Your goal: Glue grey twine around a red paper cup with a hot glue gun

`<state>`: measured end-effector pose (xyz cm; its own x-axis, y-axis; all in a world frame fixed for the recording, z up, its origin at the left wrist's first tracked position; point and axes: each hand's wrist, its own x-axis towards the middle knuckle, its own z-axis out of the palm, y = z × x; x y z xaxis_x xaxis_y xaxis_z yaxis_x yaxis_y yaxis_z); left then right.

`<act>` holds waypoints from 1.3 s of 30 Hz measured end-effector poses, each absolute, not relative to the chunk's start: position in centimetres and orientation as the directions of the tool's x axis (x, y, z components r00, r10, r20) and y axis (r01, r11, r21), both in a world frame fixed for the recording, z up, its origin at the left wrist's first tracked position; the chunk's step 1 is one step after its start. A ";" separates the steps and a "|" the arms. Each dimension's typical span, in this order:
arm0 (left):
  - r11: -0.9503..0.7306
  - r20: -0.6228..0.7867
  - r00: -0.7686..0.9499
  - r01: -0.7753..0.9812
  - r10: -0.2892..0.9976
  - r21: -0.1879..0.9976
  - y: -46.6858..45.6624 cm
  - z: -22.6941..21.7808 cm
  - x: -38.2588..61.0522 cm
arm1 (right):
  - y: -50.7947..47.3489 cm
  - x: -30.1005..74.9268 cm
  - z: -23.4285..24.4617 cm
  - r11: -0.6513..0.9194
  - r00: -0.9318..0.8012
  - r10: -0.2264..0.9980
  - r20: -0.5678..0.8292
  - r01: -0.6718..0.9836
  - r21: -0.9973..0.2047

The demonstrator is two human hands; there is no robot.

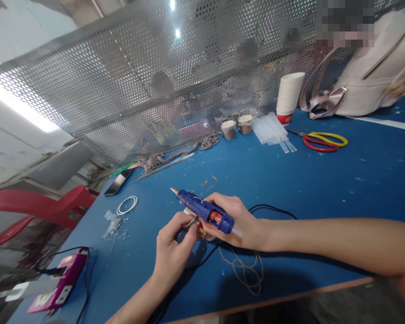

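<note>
While the hands (173, 240) sit close, the right (238, 220) grips a glue gun (200, 207).

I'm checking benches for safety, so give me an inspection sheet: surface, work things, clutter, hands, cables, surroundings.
Surface: blue table, pale specks on it.
Work things: glue gun, tip clear of the fingers; cup, mostly hidden; grey cord.
Clutter: orange scraps, white scraps, scissors, phone.
Hands: right hand grips the glue gun; left hand pinches the grey cord.
Cables: black cable near the right forearm; another lead beside the power strip.
Surroundings: perforated screen behind, red chair at left.
</note>
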<state>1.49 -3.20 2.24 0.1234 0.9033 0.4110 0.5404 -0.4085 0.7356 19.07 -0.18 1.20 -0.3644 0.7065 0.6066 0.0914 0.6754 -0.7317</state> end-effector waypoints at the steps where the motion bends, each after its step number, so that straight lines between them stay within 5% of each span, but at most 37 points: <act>1: -0.409 0.413 0.123 0.544 0.903 0.732 -3.2 2.3 1.5 | -0.2 19.1 1.2 0.673 -0.366 0.708 0.604 0.091 -0.734; 23: -0.389 0.428 0.081 0.595 0.900 0.703 -3.1 2.5 1.0 | -0.1 19.8 2.0 0.583 -0.368 0.758 0.539 0.012 -0.812; 33: -0.380 0.436 0.078 0.639 0.897 0.669 -2.7 2.8 1.0 | -1.4 22.9 1.2 0.343 -0.345 0.882 0.321 0.002 -0.939; 39: -0.431 0.425 0.167 0.615 0.890 0.661 -3.0 2.8 1.6 | -1.3 21.7 0.8 0.405 -0.316 0.861 0.398 -0.047 -0.913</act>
<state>1.61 -2.96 2.84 0.1670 0.8898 0.4246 0.6150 -0.4306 0.6606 21.73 -1.25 0.80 -0.3158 0.8614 0.3979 -0.0470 0.4046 -0.9133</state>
